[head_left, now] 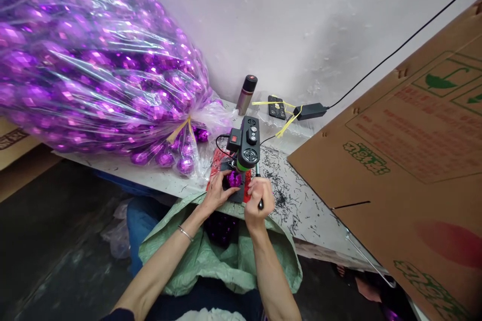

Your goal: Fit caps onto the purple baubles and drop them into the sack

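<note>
A small black bench machine (246,142) with a red switch and a green ring stands on the white table edge (150,180). Under its head sits a shiny purple bauble (234,179). My left hand (217,191) is closed around that bauble, holding it in place on the machine's base. My right hand (258,200) is a fist wrapped round the machine's black lever handle (259,204), just to the right of the bauble. A silver bangle sits on my left wrist.
A huge clear plastic bag of purple baubles (94,60) fills the left of the table. A green woven sack (222,255) with more baubles lies in my lap. A large cardboard box (406,150) stands right. A flask (246,94), power adapter (309,111) and cables lie behind.
</note>
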Demonstrator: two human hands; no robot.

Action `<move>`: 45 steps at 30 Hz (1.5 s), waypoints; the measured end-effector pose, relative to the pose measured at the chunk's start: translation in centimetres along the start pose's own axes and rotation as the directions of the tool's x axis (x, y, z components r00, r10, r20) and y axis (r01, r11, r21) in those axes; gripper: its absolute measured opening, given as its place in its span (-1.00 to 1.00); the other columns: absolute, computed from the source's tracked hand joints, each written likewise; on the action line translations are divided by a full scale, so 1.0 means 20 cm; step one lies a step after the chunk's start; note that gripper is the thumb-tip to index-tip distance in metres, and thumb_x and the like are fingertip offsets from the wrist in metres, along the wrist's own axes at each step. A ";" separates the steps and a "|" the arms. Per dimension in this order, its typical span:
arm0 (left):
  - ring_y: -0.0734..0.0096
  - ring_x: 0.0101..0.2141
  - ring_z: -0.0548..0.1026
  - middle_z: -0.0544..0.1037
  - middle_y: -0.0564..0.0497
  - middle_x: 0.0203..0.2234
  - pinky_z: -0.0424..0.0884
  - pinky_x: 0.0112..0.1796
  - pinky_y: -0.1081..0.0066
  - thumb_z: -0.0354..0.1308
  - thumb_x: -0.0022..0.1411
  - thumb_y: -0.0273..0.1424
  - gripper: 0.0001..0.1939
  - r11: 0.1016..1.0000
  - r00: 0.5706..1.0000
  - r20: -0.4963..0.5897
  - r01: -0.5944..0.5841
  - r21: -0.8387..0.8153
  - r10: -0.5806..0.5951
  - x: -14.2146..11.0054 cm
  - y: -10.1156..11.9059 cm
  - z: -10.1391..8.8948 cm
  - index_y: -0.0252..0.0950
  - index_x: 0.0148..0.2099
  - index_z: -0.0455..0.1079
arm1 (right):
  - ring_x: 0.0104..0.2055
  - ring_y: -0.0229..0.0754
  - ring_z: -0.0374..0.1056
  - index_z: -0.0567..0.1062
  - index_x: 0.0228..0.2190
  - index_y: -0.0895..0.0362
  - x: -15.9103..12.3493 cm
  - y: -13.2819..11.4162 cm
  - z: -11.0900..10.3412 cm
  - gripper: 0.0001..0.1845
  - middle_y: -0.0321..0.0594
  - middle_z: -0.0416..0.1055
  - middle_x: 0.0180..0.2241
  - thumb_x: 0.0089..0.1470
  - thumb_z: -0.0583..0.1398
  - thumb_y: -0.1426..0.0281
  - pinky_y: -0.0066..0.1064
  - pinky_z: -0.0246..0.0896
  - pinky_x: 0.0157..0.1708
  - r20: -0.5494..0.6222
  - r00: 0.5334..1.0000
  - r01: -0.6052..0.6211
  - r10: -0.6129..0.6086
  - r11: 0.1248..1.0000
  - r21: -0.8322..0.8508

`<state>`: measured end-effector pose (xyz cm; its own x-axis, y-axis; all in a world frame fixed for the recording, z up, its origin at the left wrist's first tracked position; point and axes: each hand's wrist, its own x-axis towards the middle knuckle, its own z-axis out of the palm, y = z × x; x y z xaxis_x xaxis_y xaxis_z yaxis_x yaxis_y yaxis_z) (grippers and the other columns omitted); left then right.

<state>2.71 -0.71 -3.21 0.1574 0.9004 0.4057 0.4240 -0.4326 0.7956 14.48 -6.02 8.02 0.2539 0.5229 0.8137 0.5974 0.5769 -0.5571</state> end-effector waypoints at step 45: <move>0.10 0.18 0.50 0.48 -0.19 0.21 0.42 0.20 0.09 0.27 0.27 -0.13 -0.44 0.875 0.960 -0.023 0.246 -0.418 -0.281 0.01 0.07 -0.07 -0.21 0.23 0.31 | -0.44 -0.30 0.30 0.30 -0.55 0.08 0.20 -0.14 -0.04 -0.61 -0.35 0.29 -0.53 0.36 0.04 0.45 -0.39 0.20 -0.39 0.051 0.990 -0.134 0.132 0.990 0.036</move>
<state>1.99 -1.25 -1.42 0.0111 0.9842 0.1766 0.0367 -0.1769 0.9836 14.45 -6.09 13.06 0.2914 0.6260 0.7233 0.5302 0.5237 -0.6668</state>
